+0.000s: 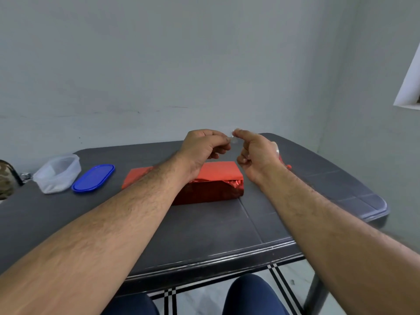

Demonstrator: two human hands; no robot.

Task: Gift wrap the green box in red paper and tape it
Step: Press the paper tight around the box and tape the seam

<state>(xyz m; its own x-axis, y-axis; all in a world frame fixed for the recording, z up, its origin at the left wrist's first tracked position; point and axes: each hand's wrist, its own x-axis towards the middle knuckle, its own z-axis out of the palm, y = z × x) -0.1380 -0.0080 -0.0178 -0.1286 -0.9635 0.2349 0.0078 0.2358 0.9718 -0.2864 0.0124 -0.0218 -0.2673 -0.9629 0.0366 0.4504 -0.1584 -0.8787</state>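
A box wrapped in red paper (204,183) is seen lying on the dark table (204,228), near the table's middle, with its long side facing the person. Its right end is closed by crumpled, shiny folds; no green surface is visible. Above the box, toward twelve o'clock from it, both hands are raised clear of the paper. The left hand (202,146) is held with fingers curled, thumb and forefinger pinched on a small piece of clear tape (234,137). The right hand (256,153) is held just beside it at three o'clock, its thumb and forefinger pinched on the same strip; the remaining fingers are curled in. Behind the right hand, something red and clear is partly seen, but what it is cannot be told. At nine o'clock from the box, a blue lid (93,177) is laid flat, and just beyond it a clear plastic container (58,172) is set, tilted.
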